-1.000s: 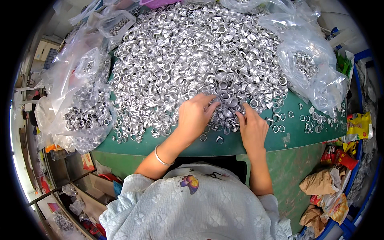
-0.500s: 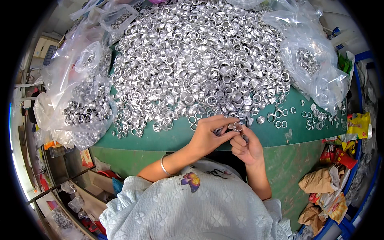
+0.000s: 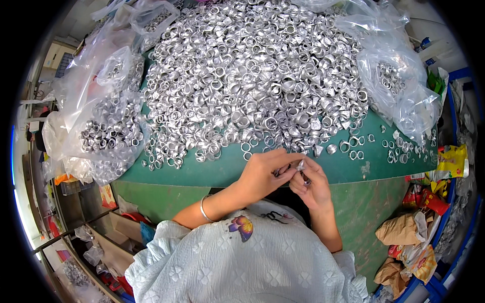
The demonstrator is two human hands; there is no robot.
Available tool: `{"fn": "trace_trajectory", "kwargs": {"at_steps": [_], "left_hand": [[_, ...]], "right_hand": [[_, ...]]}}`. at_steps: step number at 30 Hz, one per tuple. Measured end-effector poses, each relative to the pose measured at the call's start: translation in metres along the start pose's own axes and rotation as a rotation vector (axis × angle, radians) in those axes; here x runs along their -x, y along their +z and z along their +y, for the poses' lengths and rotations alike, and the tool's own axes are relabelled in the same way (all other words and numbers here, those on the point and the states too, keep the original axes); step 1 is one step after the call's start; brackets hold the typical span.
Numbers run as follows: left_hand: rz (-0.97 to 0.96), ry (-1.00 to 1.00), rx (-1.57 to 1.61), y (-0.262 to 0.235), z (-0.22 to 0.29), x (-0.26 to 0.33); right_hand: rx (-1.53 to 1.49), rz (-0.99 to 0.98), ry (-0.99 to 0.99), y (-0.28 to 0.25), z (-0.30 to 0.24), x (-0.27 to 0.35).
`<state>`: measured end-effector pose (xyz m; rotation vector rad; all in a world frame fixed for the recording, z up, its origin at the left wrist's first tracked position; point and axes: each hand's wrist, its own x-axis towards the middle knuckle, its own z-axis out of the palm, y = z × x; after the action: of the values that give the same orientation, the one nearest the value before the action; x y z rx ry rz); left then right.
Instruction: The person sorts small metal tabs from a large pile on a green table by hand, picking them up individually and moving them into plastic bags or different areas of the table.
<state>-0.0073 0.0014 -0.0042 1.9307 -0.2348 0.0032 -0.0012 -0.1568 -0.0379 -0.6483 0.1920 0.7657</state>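
Observation:
Close to the table's front edge, my left hand (image 3: 265, 174) and my right hand (image 3: 314, 186) meet, both with fingers closed. A silver-coloured metal ring (image 3: 301, 165) is pinched between their fingertips. More silver metal shows in the curl of my left hand, mostly hidden by the fingers. Another ring (image 3: 306, 179) sits partly covered in the fingers of my right hand. Just beyond my hands spreads a big heap of silver rings (image 3: 252, 76), with loose ones along its near side.
Clear plastic bags holding rings lie at the left (image 3: 108, 126) and the right (image 3: 391, 78) of the green table (image 3: 202, 174). A small scatter of rings (image 3: 401, 149) lies at the right. Brown paper bags (image 3: 401, 227) and coloured packets stand beyond the table's right front; open boxes (image 3: 108, 242) are at lower left.
The ring between my fingertips has turned: its round opening faced up before, and now it shows more side-on. My hands have shifted only slightly.

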Motion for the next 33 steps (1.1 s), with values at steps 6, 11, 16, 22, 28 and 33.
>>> {"fn": "trace_trajectory", "kwargs": {"at_steps": [6,11,16,22,28,33], "left_hand": [[-0.009,0.042,-0.080,-0.002,-0.001,0.002],[-0.082,0.115,-0.313,-0.001,-0.006,0.010],[0.117,-0.070,-0.294,-0.003,-0.025,0.019],[0.238,-0.126,-0.380,-0.006,-0.047,0.020],[0.159,-0.084,-0.450,0.010,-0.042,0.014],[0.150,-0.142,-0.499,0.009,-0.049,0.010]], "right_hand": [[-0.048,0.085,-0.036,0.012,0.001,0.003],[0.362,0.158,-0.109,0.008,0.012,0.001],[0.081,0.230,-0.210,-0.003,0.006,0.007],[0.483,0.413,-0.345,-0.017,0.007,0.016],[1.259,0.603,-0.647,-0.010,0.019,0.005],[1.554,0.642,-0.721,-0.002,0.023,0.000]]}}
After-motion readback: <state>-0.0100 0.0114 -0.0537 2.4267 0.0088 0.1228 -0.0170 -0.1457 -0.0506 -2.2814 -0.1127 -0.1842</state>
